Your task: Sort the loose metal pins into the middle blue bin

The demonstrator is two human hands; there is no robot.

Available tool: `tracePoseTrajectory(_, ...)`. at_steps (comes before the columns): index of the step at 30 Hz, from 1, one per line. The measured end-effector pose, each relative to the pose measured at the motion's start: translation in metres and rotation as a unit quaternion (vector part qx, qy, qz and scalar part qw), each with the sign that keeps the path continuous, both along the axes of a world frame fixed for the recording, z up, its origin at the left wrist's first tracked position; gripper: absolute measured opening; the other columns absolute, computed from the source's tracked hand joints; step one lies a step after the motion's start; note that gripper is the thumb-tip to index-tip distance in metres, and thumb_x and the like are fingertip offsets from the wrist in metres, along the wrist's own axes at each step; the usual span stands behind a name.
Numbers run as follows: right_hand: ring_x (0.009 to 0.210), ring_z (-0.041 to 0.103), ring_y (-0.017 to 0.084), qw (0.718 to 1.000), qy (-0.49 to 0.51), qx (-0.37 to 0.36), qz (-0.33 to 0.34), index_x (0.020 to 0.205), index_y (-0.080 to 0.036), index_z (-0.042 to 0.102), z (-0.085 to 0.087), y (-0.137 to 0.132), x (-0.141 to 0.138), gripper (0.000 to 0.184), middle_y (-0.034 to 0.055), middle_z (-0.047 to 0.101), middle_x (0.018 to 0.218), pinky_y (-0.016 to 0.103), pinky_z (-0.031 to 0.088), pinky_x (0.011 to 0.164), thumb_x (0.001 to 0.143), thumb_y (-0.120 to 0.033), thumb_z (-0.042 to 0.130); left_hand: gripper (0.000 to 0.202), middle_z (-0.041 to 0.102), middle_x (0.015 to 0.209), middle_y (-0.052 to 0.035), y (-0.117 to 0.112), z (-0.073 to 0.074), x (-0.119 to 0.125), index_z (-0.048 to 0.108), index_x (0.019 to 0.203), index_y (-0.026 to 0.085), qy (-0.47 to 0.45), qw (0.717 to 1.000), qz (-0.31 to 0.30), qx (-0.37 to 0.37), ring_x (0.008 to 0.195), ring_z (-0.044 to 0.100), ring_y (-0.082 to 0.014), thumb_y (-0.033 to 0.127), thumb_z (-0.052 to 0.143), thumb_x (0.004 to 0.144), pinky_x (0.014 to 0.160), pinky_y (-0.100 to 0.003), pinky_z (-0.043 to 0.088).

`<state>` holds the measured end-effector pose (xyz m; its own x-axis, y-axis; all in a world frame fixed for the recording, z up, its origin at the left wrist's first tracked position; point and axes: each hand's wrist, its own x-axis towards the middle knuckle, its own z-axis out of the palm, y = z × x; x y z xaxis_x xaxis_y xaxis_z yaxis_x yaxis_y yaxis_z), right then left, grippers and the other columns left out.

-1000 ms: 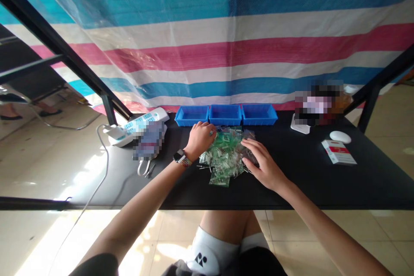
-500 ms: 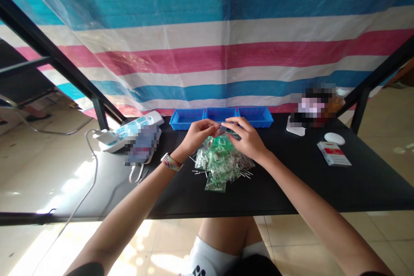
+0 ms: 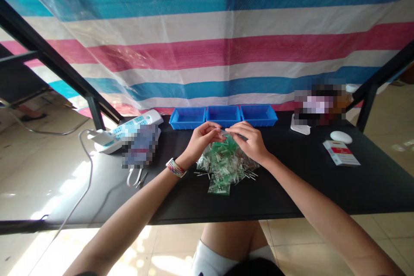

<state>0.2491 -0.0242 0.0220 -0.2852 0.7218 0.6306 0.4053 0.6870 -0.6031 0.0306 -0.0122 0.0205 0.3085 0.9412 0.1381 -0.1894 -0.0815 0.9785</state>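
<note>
Just above a pile of small clear plastic bags (image 3: 221, 166), my left hand (image 3: 203, 141) and my right hand (image 3: 249, 141) meet fingertip to fingertip. Each pinches an edge of one small clear plastic bag (image 3: 223, 132), mostly covered by the fingers; what it contains cannot be made out. Green and white small parts show through the bags of the pile. Thin metal pins (image 3: 251, 174) stick out loose at its right side, and a few more at its left.
Three joined blue bins (image 3: 223, 116) stand behind my hands. On the left are a white power strip (image 3: 129, 131), a blurred-out phone-like object (image 3: 140, 146) and a cable. To the right lie a red-and-white box (image 3: 341, 153), a white oval object (image 3: 341, 137) and a blurred-out item (image 3: 320, 105).
Both hands have shifted slightly and the fingers of my right hand have closed in toward the bag. The whole view has tilted a little.
</note>
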Motion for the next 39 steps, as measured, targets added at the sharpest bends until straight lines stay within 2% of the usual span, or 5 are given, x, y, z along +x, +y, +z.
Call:
tracePoseTrajectory(6, 0.084, 0.078, 0.026, 0.956, 0.177, -0.232, 0.030, 0.112, -0.020, 0.081, -0.007, 0.006, 0.004, 0.039, 0.0074, 0.082, 0.093, 0.042, 0.064, 0.083, 0.091, -0.053, 0.078, 0.042, 0.066, 0.139, -0.0130, -0.009, 0.005, -0.018, 0.060, 0.146, 0.027, 0.305, 0.867, 0.108, 0.379, 0.120, 0.069, -0.0245, 0.030, 0.061, 0.105, 0.104, -0.043, 0.059)
tracePoseTrajectory(11, 0.066, 0.072, 0.019, 0.932, 0.193, -0.283, 0.118, 0.139, -0.020, 0.067, 0.002, -0.001, 0.003, 0.064, 0.0037, 0.080, 0.086, 0.035, 0.062, 0.069, 0.085, -0.051, 0.084, 0.031, 0.065, 0.148, -0.0094, -0.011, 0.017, -0.025, 0.073, 0.134, 0.031, 0.404, 0.776, 0.083, 0.478, 0.137, 0.058, -0.0288, 0.030, 0.058, 0.107, 0.116, -0.052, 0.051)
tracePoseTrajectory(21, 0.069, 0.057, 0.014, 0.982, -0.041, -0.155, 0.104, 0.102, -0.021, 0.081, 0.013, 0.002, 0.026, 0.019, 0.0040, 0.066, 0.090, 0.029, 0.049, 0.064, 0.086, -0.020, 0.070, 0.031, 0.080, 0.091, -0.0067, 0.018, -0.001, -0.032, 0.081, 0.099, 0.018, 0.190, 0.924, 0.245, 0.223, 0.084, 0.072, -0.0204, 0.048, 0.073, 0.095, 0.079, -0.030, 0.057)
tracePoseTrajectory(33, 0.087, 0.061, 0.019, 0.951, -0.236, -0.143, 0.140, 0.086, -0.022, 0.080, 0.007, 0.013, 0.043, 0.011, 0.0053, 0.062, 0.100, 0.031, 0.050, 0.079, 0.076, -0.016, 0.076, 0.037, 0.081, 0.100, -0.0097, 0.048, -0.005, -0.062, 0.077, 0.113, 0.012, 0.019, 0.941, 0.332, 0.060, 0.070, 0.070, -0.0130, 0.036, 0.076, 0.085, 0.066, -0.025, 0.056)
tracePoseTrajectory(39, 0.072, 0.055, 0.016, 0.960, -0.124, -0.203, 0.147, 0.076, -0.019, 0.068, 0.021, 0.014, 0.046, 0.006, 0.0020, 0.067, 0.081, 0.029, 0.044, 0.069, 0.075, -0.019, 0.073, 0.040, 0.075, 0.108, -0.0071, 0.034, -0.007, -0.050, 0.067, 0.130, 0.020, 0.120, 0.920, 0.277, 0.250, 0.077, 0.072, -0.0147, 0.029, 0.069, 0.091, 0.068, -0.025, 0.059)
